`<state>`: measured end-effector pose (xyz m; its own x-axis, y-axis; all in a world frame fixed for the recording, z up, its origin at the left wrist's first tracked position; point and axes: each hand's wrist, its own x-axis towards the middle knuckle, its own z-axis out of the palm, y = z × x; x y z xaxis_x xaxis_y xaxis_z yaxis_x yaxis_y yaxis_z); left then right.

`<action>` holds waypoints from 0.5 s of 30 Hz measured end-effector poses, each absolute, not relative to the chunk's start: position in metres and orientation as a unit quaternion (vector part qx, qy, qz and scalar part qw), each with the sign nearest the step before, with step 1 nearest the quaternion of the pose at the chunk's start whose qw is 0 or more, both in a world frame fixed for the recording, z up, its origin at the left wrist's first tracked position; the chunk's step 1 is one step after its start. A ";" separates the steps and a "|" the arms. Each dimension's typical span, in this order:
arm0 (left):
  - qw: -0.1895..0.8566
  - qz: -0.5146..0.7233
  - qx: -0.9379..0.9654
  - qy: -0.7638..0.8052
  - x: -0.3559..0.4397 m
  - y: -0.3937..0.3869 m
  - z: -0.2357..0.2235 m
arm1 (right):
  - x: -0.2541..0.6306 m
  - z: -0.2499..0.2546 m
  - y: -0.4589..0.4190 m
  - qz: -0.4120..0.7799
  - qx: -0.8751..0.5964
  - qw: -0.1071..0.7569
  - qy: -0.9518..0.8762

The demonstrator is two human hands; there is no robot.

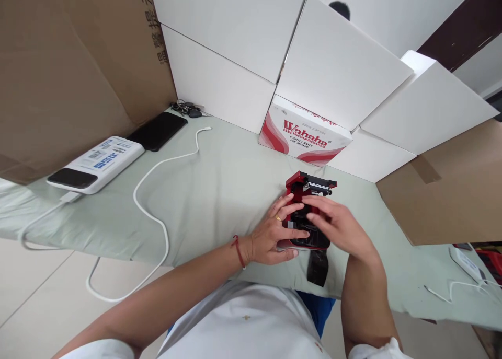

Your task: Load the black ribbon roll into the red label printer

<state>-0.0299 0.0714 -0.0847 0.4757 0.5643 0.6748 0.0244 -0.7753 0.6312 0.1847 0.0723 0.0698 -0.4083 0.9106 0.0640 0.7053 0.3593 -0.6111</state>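
Observation:
A small red-and-black device (295, 180), which looks like a compact label printer, lies on the cloth-covered table before me. Its lid is raised at the far side and shows a roller. My left hand (270, 233) rests over its left part with fingers spread, the thumb near the front edge and other fingers reaching into the black interior. On the other side, my right hand (341, 226) hovers over or touches the inside, fingers curved and thumb apart; I see nothing held in it. A dark flat strip (317, 269) lies at the device's near side.
Behind stands a Wahaba carton (306, 134) among white boxes (345, 66). To the left are a white power bank (98, 163), a black phone (159, 130), keys (188, 108) and a white cable (162, 226). Brown cardboard (443, 186) stands right.

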 end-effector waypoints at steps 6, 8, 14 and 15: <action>0.248 0.476 0.828 0.163 -0.031 0.066 -0.083 | 0.206 0.055 0.101 0.052 -0.633 0.458 -0.622; 0.246 0.470 0.832 0.162 -0.031 0.064 -0.082 | 0.207 0.041 0.112 0.086 -0.611 0.437 -0.654; 0.212 0.560 0.783 0.165 -0.030 0.062 -0.080 | 0.201 0.006 0.089 0.115 -0.572 0.459 -0.670; 0.205 0.584 0.765 0.178 -0.032 0.062 -0.078 | 0.202 0.001 0.082 0.127 -0.567 0.463 -0.670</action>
<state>-0.0317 0.0618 -0.0781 0.2534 0.5125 0.8205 0.0324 -0.8522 0.5223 0.2024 0.0816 0.0010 0.0701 0.8768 0.4757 0.6417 0.3255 -0.6945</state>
